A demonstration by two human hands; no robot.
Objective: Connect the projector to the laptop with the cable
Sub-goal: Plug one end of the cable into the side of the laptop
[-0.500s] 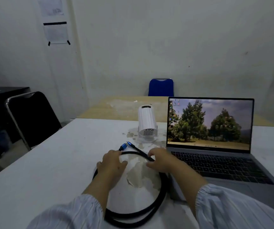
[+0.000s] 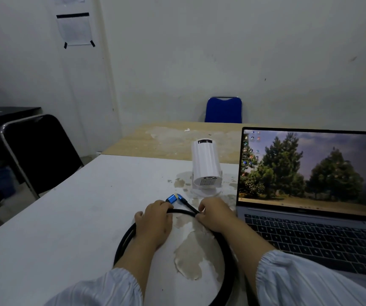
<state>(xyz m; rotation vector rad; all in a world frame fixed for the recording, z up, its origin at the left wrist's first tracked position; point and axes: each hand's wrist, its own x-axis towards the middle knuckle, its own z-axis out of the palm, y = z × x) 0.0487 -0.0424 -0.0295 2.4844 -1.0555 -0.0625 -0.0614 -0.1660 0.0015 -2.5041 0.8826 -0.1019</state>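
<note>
A black cable (image 2: pixel 123 240) lies coiled in a loop on the white table (image 2: pixel 67 217), and its two blue-cased plugs (image 2: pixel 173 198) point away from me at the loop's far side. My left hand (image 2: pixel 155 224) is closed around the cable just behind one plug. My right hand (image 2: pixel 214 214) pinches the other strand where the two cross. The white projector (image 2: pixel 205 165) stands on its round base just beyond the plugs, its vented rear panel with ports facing me. The open laptop (image 2: pixel 310 195) sits to the right, screen lit with a picture of trees.
A black folding chair (image 2: pixel 38 151) stands at the table's left edge. A wooden table (image 2: pixel 166 140) adjoins the far side, with a blue chair (image 2: pixel 224 110) behind it. The white tabletop has peeled patches (image 2: pixel 191 255) inside the cable loop.
Both hands have closed on the cable near its plug ends; the left one slid forward to just behind the blue plug. The plugs have lifted slightly. My view has moved closer.
</note>
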